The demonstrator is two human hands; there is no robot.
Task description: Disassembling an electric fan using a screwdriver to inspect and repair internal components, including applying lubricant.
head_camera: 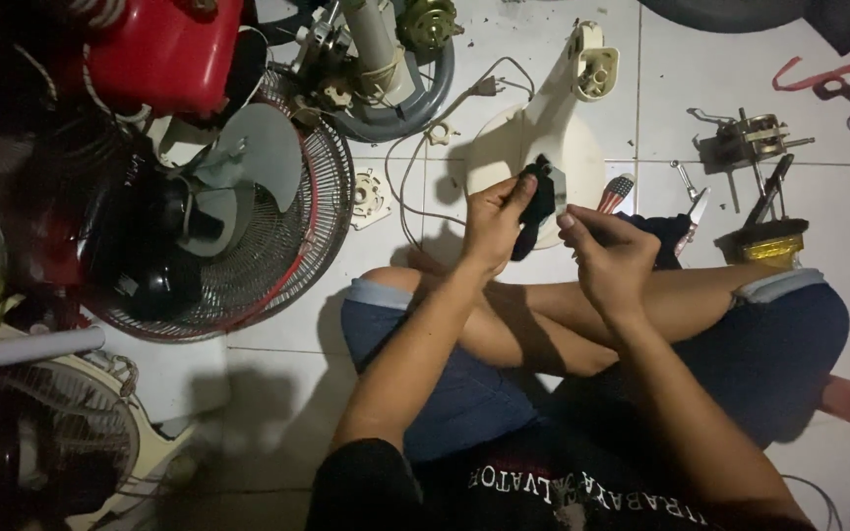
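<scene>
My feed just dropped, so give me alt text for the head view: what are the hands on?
Both hands hold a small black part: left hand, right hand, black part, above the crossed legs of a person seated on a white tile floor. A cream fan base lies just beyond; a fan grille with grey blades sits to the left.

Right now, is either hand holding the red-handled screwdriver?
No. The screwdriver lies on the floor tiles, while the left hand and right hand grip a small black part.
</scene>
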